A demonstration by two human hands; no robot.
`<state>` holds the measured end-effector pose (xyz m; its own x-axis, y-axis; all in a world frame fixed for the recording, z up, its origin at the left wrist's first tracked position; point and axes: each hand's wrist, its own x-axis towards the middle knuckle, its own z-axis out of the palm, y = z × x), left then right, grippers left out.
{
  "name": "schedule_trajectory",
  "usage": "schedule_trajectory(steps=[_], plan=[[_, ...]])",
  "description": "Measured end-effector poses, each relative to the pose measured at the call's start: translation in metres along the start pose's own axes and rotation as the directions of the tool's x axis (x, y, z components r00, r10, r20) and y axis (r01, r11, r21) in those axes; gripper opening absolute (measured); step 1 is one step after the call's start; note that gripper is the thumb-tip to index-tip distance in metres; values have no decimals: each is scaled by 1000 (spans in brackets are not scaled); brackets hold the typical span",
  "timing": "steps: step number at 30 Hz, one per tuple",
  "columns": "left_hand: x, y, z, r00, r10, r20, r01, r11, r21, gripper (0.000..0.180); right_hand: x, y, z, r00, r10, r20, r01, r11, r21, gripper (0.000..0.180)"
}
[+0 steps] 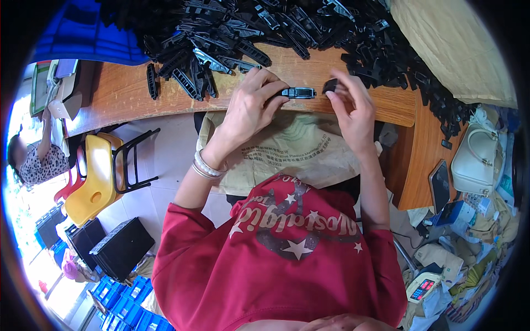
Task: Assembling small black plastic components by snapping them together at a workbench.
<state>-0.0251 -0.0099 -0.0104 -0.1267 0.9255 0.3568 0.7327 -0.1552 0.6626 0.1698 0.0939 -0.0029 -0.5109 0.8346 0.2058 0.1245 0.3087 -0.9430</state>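
My left hand (254,99), with white bracelets at the wrist, grips one end of a narrow black plastic part (301,93) that has a hollow, frame-like end pointing right. A short way to its right, my right hand (353,105) pinches a small dark plastic piece (330,86) between thumb and fingers; its fingers are slightly blurred. The two pieces are apart. Both hands are above the front edge of the wooden table (265,108). Beyond them lies a heap of long black plastic parts (221,44), and at the right a pile of smaller black pieces (381,60).
A blue bin (88,38) stands far left, a beige sack (464,49) far right. On the right are a phone (439,186), a white handbag (476,157) and a scale (424,287). Yellow chair (94,176) and another person (38,157) are left. A printed sack (287,157) covers my lap.
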Motion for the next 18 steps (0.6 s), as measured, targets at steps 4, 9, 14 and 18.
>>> schedule_trajectory(steps=[4, 9, 14, 18], plan=[[-6, -5, -2, 999, -44, -30, 44, 999, -25, 23, 1, 15, -7, 939, -322, 120, 341, 831, -441, 26], [-6, -6, -5, 999, -37, 0, 37, 999, -29, 23, 0, 5, -2, 985, 0, 172, 27, 988, -154, 25], [-3, -10, -4, 999, 28, -22, -29, 999, -45, 19, 8, 9, -4, 957, -134, 258, 188, 962, -199, 25], [-5, -12, -2, 1000, 23, -13, -24, 998, -54, 19, 5, 9, -4, 960, -111, 257, 160, 970, -181, 26]])
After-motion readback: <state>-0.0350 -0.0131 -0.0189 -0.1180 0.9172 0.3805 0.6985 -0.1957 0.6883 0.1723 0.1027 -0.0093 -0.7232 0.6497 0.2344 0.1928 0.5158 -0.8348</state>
